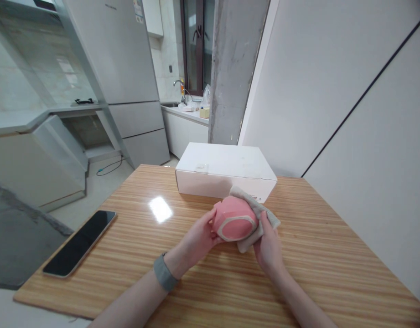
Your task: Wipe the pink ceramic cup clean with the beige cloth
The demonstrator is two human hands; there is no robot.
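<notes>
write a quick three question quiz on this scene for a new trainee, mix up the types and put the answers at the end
1. Open: What does the left grip hold, and what does the right grip hold against it?
2. True or false: The phone lies on the table, to the left of the white box.
3. Multiple choice: On which side is the grey band worn? A) right B) left C) both

Key:
1. The left holds the pink bowl; the right holds the pale cloth.
2. True.
3. B.
</notes>
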